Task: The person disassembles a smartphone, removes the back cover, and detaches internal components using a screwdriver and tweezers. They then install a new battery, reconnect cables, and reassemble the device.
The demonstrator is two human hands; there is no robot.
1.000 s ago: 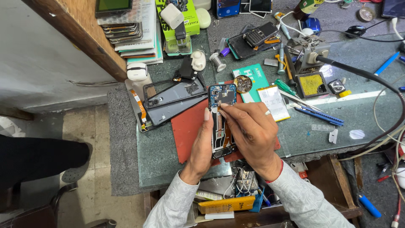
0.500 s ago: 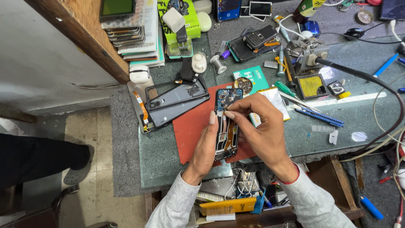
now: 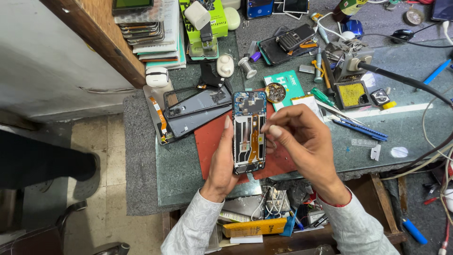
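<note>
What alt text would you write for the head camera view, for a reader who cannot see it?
Two bare hands work on an opened phone over a red mat: the left hand steadies its edge, and the right hand pinches at its right side. Tools, phone parts and a grey back cover crowd the glass-topped bench.

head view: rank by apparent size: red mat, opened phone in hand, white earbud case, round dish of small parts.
1. red mat
2. opened phone, raised toward the camera, so its size is flattered
3. white earbud case
4. round dish, close to the case

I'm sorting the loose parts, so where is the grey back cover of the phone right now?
The grey back cover lies on the bench left of the opened phone that the left hand steadies, just below the white earbud case.
</note>
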